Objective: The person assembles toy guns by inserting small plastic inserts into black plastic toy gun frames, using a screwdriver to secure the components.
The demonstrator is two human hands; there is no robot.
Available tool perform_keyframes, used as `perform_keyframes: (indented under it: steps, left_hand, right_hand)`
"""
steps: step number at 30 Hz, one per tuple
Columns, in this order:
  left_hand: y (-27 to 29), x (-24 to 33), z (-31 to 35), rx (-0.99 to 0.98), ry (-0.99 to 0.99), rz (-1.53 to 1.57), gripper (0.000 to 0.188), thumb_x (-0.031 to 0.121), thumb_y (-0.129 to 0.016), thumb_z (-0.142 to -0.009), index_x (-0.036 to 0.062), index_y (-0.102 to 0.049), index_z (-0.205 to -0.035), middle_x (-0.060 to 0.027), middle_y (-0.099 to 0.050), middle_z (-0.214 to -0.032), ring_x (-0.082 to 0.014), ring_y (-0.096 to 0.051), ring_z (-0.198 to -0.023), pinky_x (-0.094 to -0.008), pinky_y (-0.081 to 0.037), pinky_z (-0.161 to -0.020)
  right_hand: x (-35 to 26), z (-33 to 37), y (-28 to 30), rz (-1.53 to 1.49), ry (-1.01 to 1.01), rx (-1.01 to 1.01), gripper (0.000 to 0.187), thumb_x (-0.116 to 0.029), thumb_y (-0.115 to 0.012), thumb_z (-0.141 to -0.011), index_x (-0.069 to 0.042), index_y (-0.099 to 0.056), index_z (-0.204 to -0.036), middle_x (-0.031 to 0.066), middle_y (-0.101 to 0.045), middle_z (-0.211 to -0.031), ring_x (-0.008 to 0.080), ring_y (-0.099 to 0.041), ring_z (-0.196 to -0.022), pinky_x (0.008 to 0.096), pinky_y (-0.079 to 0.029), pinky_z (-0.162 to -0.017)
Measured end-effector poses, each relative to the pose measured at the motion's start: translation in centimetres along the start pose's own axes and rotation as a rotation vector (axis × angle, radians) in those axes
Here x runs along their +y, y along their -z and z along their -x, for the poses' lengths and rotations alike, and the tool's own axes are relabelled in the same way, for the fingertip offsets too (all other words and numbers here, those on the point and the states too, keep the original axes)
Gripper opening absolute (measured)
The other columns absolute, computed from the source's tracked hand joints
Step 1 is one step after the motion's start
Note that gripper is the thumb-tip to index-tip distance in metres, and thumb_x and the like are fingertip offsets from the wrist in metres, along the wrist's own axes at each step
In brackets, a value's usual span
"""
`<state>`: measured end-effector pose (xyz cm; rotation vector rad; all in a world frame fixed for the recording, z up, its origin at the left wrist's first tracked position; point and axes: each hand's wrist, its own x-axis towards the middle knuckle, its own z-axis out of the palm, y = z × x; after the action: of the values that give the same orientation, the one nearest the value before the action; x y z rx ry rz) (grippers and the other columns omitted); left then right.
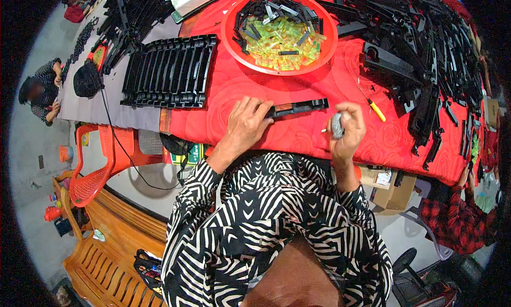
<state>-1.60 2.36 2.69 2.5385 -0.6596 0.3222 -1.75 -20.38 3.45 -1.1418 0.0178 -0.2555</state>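
Observation:
A long, narrow black plastic part [301,108] lies on the red cloth in front of me, with a reddish-brown strip showing near its left end. My left hand [245,125] is closed on that left end, thumb and fingers pressed against it. Just off the part's right end, my right hand [348,130] is raised and curled round a grey, wrapped-looking object [337,125]. A short pale tip pokes out of the fist toward the left; its exact kind is hidden by the fingers.
Beyond the part stands a red basin [277,72] holding yellow-green translucent pieces and small black ones. A yellow-handled screwdriver [377,110] lies right. Black parts [426,57] heap up far right; black slotted trays [167,73] lie left. Other people are at both sides.

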Motion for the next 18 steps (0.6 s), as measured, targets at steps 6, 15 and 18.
perform_keyframes:
  steps: [6, 15, 18]
  left_hand:
    - [2.4, 3.7, 0.8, 0.161, 0.062, 0.1, 0.039, 0.011, -0.073, -0.064, 0.0012, -0.058, -0.098, -0.0116, -0.057, -0.088, -0.0293, -0.055, -0.08, -0.037, -0.045, -0.07]
    - [2.2, 6.5, 1.4, 0.197, 0.063, 0.255, 0.034, 0.012, -0.072, -0.063, -0.0003, -0.058, -0.092, -0.0127, -0.055, -0.082, -0.031, -0.054, -0.076, -0.0372, -0.045, -0.066]
    - [2.4, 5.8, 1.1, 0.052, 0.204, 0.518, 0.032, 0.014, -0.071, -0.068, 0.0001, -0.059, -0.093, -0.0133, -0.056, -0.081, -0.0317, -0.056, -0.075, -0.0366, -0.046, -0.067]
  right_hand:
    - [1.8, 3.5, 1.1, 0.024, -0.104, 0.035, 0.024, -0.019, -0.047, -0.088, 0.0, -0.048, -0.103, 0.0048, -0.051, -0.073, 0.0063, -0.037, -0.046, 0.0206, -0.032, -0.041]
    - [1.5, 2.8, -0.8, -0.389, -0.495, -0.21, 0.031, -0.019, -0.05, -0.089, 0.0, -0.047, -0.113, 0.0084, -0.058, -0.084, 0.0022, -0.03, -0.042, 0.018, -0.027, -0.039]
    - [1.3, 2.7, -1.0, -0.345, -0.511, -0.182, 0.028, -0.018, -0.051, -0.087, 0.002, -0.051, -0.107, 0.0056, -0.056, -0.07, 0.003, -0.03, -0.039, 0.0189, -0.028, -0.037]
